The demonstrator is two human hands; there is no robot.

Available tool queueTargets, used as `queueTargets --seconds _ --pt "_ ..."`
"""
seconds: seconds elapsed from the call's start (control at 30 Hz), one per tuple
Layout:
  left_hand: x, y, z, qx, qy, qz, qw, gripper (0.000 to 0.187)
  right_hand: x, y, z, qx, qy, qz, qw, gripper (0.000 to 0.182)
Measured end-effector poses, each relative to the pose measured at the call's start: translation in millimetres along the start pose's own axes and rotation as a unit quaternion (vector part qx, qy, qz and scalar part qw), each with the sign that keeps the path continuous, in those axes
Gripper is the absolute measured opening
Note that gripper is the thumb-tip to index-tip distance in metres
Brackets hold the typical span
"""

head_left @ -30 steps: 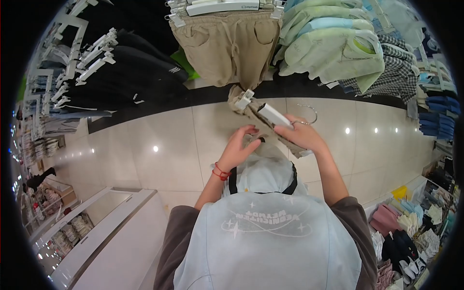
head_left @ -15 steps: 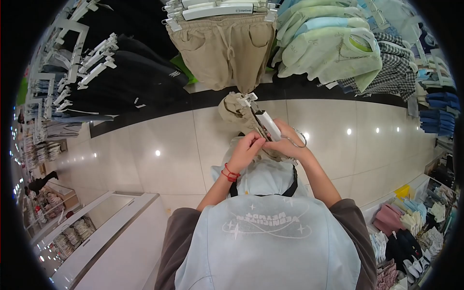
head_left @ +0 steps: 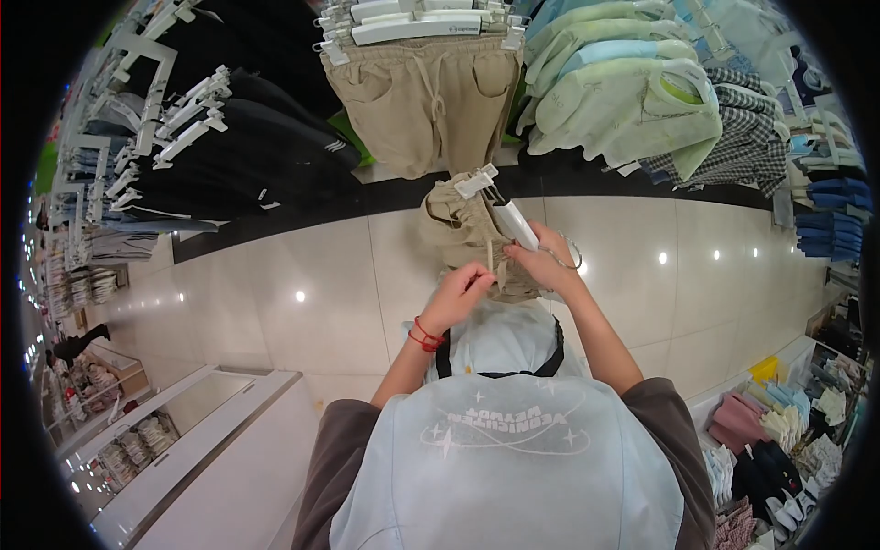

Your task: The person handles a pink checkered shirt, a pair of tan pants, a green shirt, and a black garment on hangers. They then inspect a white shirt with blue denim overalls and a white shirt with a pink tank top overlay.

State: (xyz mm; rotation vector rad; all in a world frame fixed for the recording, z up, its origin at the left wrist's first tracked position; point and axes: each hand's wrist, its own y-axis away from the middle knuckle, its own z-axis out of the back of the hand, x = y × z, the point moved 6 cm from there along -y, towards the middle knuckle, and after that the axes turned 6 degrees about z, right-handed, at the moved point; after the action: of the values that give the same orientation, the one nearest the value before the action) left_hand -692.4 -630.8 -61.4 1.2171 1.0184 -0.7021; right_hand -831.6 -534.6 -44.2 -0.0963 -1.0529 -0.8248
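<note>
Khaki shorts (head_left: 455, 231) hang in front of my body from a white clip hanger (head_left: 516, 224), tilted, with one white clip at the far end. My right hand (head_left: 544, 262) is wrapped round the hanger bar, and the hanger's metal hook curves out beside the fingers. My left hand (head_left: 458, 295), with red cords on the wrist, is closed in a pinch at a light drawstring (head_left: 489, 252) on the waistband. The fingertips partly hide the cord's end. The lower part of the shorts is partly hidden behind my hands.
Ahead, more khaki shorts (head_left: 426, 101) hang on a rack, with pale green tops (head_left: 632, 105) to their right and black garments (head_left: 266, 137) to the left. A white counter (head_left: 220, 458) stands at lower left. Folded clothes (head_left: 770, 431) lie at lower right.
My left hand has moved slightly down and left, away from the right hand. The shorts have turned so more of their front shows. My right hand still grips the hanger.
</note>
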Motion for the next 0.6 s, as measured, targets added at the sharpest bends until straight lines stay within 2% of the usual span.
queueTargets --seconds 0.03,0.13,0.33,0.43,0.53,0.6 --pt "-0.2 -0.8 6.0 -0.024 -0.048 -0.022 0.998 0.018 1.4 -0.2 2.7 0.0 -0.018 -0.004 1.0 0.028" --pt "21.8 -5.0 43.8 -0.14 -0.152 0.014 0.978 0.022 4.9 -0.5 10.3 0.002 -0.041 -0.005 0.999 0.025" --pt "23.8 -6.0 60.3 -0.095 -0.176 0.038 0.979 0.02 7.9 3.6 11.4 -0.009 -0.015 0.036 0.999 0.024" --pt "9.5 -4.7 50.2 -0.159 -0.189 -0.04 0.968 0.023 14.7 0.4 17.2 -0.006 -0.011 0.023 1.0 0.025" --pt "-36.0 5.6 30.1 -0.24 -0.337 -0.225 0.882 0.034 27.3 -2.1 23.2 0.002 -0.024 0.015 1.0 0.027" --pt "-34.4 -4.1 7.3 -0.176 -0.224 -0.223 0.932 0.032 35.0 -4.0 25.1 -0.003 -0.049 0.039 0.998 0.029"
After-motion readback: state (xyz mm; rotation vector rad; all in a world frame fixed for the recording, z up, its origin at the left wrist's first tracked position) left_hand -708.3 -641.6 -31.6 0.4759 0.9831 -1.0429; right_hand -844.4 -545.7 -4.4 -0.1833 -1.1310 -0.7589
